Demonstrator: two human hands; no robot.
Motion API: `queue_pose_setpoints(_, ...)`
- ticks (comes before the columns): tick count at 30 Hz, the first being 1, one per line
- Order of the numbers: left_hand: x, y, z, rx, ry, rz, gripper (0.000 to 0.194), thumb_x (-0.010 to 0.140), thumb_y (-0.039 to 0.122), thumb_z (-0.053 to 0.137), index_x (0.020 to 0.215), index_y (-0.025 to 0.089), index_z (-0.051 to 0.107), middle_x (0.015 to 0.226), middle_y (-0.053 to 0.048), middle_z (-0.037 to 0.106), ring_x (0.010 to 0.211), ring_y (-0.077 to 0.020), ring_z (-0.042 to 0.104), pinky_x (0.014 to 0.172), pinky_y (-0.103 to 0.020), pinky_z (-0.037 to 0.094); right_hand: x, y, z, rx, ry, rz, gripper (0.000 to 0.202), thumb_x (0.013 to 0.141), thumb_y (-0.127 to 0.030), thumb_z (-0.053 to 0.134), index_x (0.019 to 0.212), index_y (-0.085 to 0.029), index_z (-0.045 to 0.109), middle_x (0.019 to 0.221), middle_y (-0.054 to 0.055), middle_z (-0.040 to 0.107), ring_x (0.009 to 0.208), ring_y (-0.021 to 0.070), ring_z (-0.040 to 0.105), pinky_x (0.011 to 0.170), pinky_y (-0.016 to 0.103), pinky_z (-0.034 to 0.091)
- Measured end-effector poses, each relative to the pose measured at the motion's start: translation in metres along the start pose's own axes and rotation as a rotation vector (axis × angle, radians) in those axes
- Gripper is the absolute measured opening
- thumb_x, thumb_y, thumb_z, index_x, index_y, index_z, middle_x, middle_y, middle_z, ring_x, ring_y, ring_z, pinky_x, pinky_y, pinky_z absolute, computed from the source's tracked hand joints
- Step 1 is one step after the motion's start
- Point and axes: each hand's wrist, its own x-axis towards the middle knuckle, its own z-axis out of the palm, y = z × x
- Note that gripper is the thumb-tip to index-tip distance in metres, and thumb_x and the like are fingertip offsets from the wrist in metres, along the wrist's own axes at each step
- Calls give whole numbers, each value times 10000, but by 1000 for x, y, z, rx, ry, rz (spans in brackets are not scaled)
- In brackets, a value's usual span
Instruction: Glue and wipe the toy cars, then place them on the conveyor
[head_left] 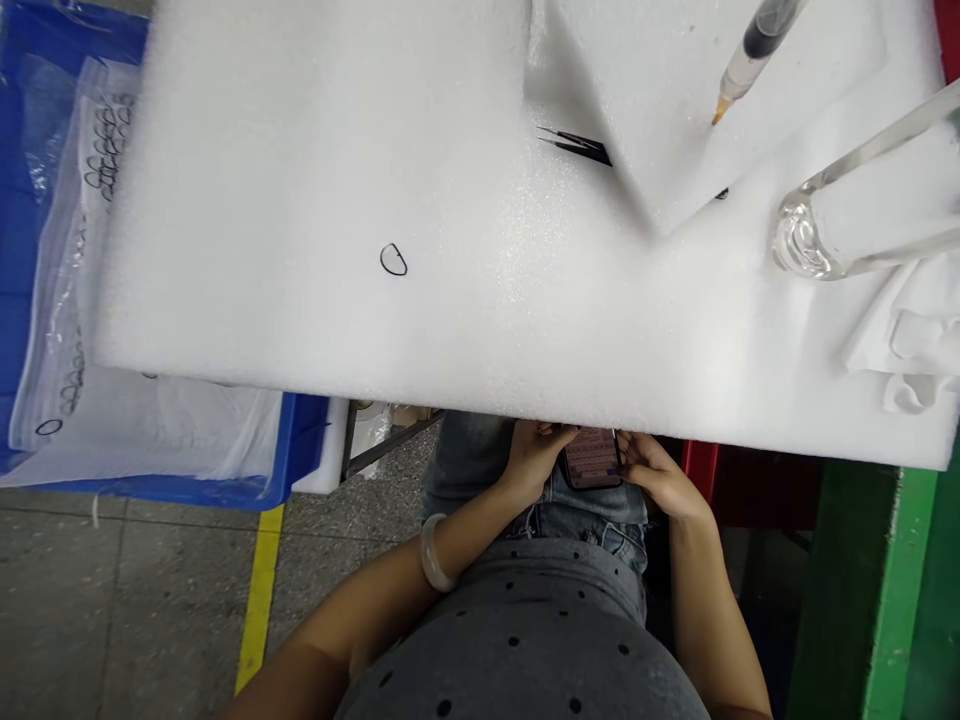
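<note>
Below the front edge of the white foam sheet, a smartphone with a lit, reddish screen is held over my lap. My left hand grips its left side, and my right hand has its thumb by the lower right corner. The foam edge hides the phone's top and some fingertips. Up on the foam, a thin black ring lies by itself. Black tweezers poke out from under a smaller foam piece, their tips pointing left.
A syringe with an amber tip rests on the smaller foam. To the right are a clear glass vessel and crumpled white tissue. At left, a blue bin holds clear bags with black rings. A green metal frame stands at lower right.
</note>
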Motion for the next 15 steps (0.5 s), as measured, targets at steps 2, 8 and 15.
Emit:
queue_pose_setpoints(2,0,1,0,-13,1,-6,284,658,275,774,636,192,503,743,-11,615,871,-203,617,801,-316,480,1,3,-3,-22,-11,-7,622,792,-207,618,1408,-276,562,1448,64,594,1473,283,410,1211,498,352)
queue_pose_setpoints(8,-1,2,2,-39,9,-3,331,661,253,745,569,203,431,705,-10,597,922,-213,623,819,-309,481,3,7,-4,-66,-13,-27,643,822,-216,622,1451,-286,510,1385,63,638,1437,276,458,1210,490,361)
queue_pose_setpoints(15,-1,5,4,-30,33,-6,255,633,253,775,628,189,528,809,-24,654,902,-197,612,796,-293,473,2,3,-3,-70,-14,-25,652,825,-202,617,1458,-294,489,1371,65,638,1411,276,487,1186,496,395)
